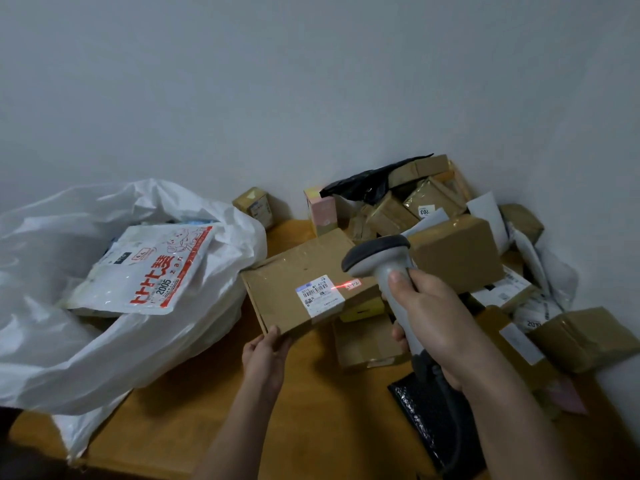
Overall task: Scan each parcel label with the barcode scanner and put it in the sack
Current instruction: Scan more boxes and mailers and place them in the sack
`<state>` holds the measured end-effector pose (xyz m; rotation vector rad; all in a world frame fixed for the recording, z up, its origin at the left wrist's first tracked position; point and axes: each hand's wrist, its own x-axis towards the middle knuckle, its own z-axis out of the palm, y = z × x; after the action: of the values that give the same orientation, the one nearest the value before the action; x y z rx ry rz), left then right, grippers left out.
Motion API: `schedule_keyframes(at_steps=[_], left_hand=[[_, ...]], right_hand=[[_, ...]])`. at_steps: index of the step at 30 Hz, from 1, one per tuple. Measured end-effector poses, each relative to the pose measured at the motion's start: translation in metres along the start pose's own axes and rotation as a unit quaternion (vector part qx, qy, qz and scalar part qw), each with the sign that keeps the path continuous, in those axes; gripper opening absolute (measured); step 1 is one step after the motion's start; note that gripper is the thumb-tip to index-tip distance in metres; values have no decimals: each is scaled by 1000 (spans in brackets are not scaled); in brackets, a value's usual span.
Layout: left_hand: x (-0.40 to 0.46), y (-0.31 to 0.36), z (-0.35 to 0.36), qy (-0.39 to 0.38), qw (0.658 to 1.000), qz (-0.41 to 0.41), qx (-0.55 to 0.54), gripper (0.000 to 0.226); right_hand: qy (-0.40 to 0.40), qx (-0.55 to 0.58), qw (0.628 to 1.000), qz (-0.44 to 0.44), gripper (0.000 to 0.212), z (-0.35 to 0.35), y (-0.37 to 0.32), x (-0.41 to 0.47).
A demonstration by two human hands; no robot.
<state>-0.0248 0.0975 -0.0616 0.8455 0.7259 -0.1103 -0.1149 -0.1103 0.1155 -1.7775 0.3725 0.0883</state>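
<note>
A flat brown cardboard parcel (pixel 298 289) is held tilted at the centre of the frame, above the orange-brown wooden tabletop (pixel 311 410), its white printed shipping label (pixel 320 295) facing up. The left hand (pixel 265 358) grips the parcel's near edge from below, thumb up along the side of the box. A red scan line (pixel 341 285) falls across the right end of the label and onto a small white sticker with red handwriting just beside it. The right hand (pixel 440 327), lower right of centre, is wrapped round the handle of a grey handheld barcode scanner (pixel 381 261), thumb resting high on the grip, the scanner's dark head pointing down and left at the label. Its dark cable (pixel 453 420) trails toward the bottom edge of the frame. At left, a large white woven plastic sack (pixel 104 358) lies open on the tabletop, with a white mailer bag printed in red lettering (pixel 149 271) lying at its mouth. In the right half of the frame, a loose heap of brown cardboard boxes (pixel 457 258) and white plastic mailers is piled against the pale wall corner, a black plastic bag (pixel 363 183) lying on top toward the back. A black bubble mailer (pixel 419 410) lies on the tabletop beneath the right forearm.
</note>
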Motion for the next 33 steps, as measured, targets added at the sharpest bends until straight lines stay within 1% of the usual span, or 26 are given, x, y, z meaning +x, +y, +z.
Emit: schedule_keyframes(at_steps=[7,11,15,18,22,26,28,30,33], left_hand=[[-4,-9,16,-20,1000,-5,22,31],[-8,-13,28,-30,999,6,43,31],[-14,-9,42,-55,996,20,60,30],[-20,0,50,-61,996,34,50,30],[-28,26,59,-53,997,64,3,35],[-37,70,54,-18,992,105,-72,30],[-41,92,46,20,983,145,-113,29],[-43,112,38,82,966,206,-133,27],[-37,139,27,214,931,267,-129,30]], right_hand=[[35,-43,998,-20,27,-15,-13,-14],[46,-57,997,-19,27,-21,-16,-17],[59,-64,996,-37,29,-27,-23,-20],[56,-46,996,-52,29,-28,-28,-21],[42,2,997,-61,26,-22,-35,-17],[29,13,997,-68,28,-7,-38,-10],[10,4,997,-74,26,5,-39,-8],[-17,2,996,-83,23,16,-40,-8],[-49,-18,995,-82,22,30,-42,-11]])
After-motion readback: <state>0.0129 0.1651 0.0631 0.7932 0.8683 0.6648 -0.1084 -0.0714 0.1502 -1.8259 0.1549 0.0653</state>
